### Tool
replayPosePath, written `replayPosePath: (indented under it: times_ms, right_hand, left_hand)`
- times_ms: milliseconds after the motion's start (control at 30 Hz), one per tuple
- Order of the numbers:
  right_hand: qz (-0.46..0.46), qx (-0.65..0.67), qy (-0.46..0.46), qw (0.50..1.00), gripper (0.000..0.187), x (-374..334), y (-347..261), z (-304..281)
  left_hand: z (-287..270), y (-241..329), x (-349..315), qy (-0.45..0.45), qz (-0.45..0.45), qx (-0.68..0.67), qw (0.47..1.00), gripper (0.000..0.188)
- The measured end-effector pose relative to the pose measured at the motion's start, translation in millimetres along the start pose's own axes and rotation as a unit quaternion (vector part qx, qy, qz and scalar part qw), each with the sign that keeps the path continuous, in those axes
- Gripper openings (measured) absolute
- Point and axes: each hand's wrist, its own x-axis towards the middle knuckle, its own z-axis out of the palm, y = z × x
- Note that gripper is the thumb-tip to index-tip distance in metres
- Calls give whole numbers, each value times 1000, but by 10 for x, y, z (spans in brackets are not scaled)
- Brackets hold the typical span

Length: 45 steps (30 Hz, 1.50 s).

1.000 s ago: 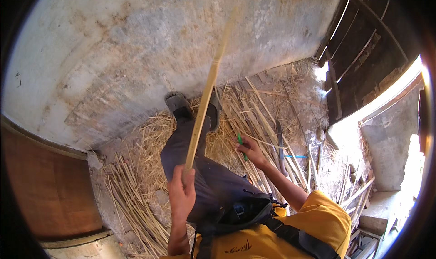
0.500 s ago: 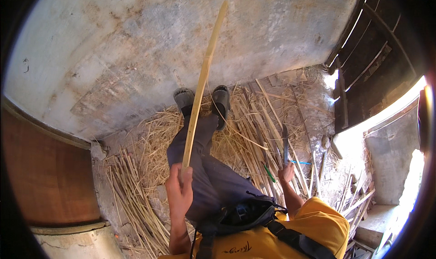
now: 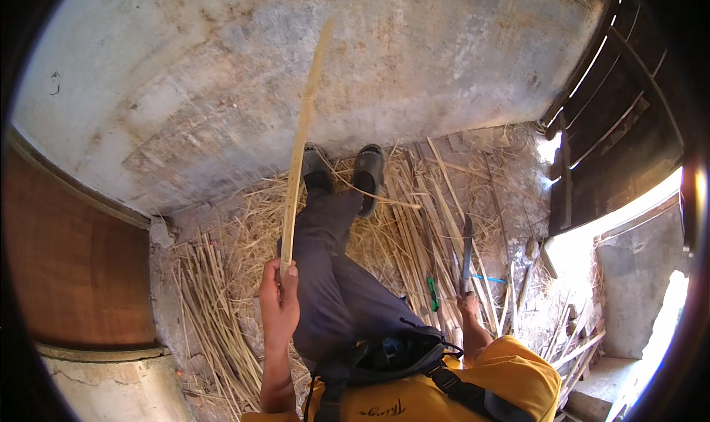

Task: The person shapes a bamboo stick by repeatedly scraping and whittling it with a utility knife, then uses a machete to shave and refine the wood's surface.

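Observation:
My left hand (image 3: 279,304) is closed round the lower end of a long pale bamboo strip (image 3: 297,163), which stands up in front of the wall. A thin sliver (image 3: 384,198) curves across in front of my shoes; whether it is joined to the strip I cannot tell. Off to the right, my right hand (image 3: 469,304) grips the handle of a long dark-bladed knife (image 3: 467,248), its tip pointing away from me. The blade is apart from the strip, above split bamboo strips (image 3: 410,230) lying on the floor.
Shavings (image 3: 248,215) cover the floor round my shoes (image 3: 367,178). More thin strips (image 3: 211,304) lie to the left. A green object (image 3: 433,294) and a blue stick (image 3: 488,278) are near the knife. A stained wall (image 3: 444,59) rises ahead; an open black bag (image 3: 388,355) rests at my waist.
The bamboo strip and my left hand have shifted left and a little toward me. My right hand, still on the knife, sits slightly lower in the picture. The whole view has shifted slightly.

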Motion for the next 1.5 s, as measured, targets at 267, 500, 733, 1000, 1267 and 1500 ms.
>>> replayPosePath:
  times_ms: [267, 500, 733, 1000, 1267, 1500]
  right_hand:
    - [26, 26, -14, 999, 74, 345, -167, -61]
    - [23, 65, 15, 998, 71, 256, -386, -113]
    - [-40, 186, 83, 978, 75, 249, -384, -318]
    - [-206, 350, 115, 906, 65, -271, -939, -1349]
    - [-513, 181, 122, 830, 39, -1162, -2151, -2368]
    - [-648, 146, 107, 740, 50, -1853, -2924, -2961]
  left_hand:
    - [-74, -60, 294, -26, -85, -65, 994, 24]
    - [88, 5, 550, -16, -122, -121, 985, 29]
    - [70, 57, 539, -92, -167, -309, 932, 20]
    - [118, 42, 572, -102, -181, -338, 918, 26]
    - [167, 31, 538, -63, -165, -252, 952, 24]
    - [121, -58, 302, -49, -38, -64, 996, 28]
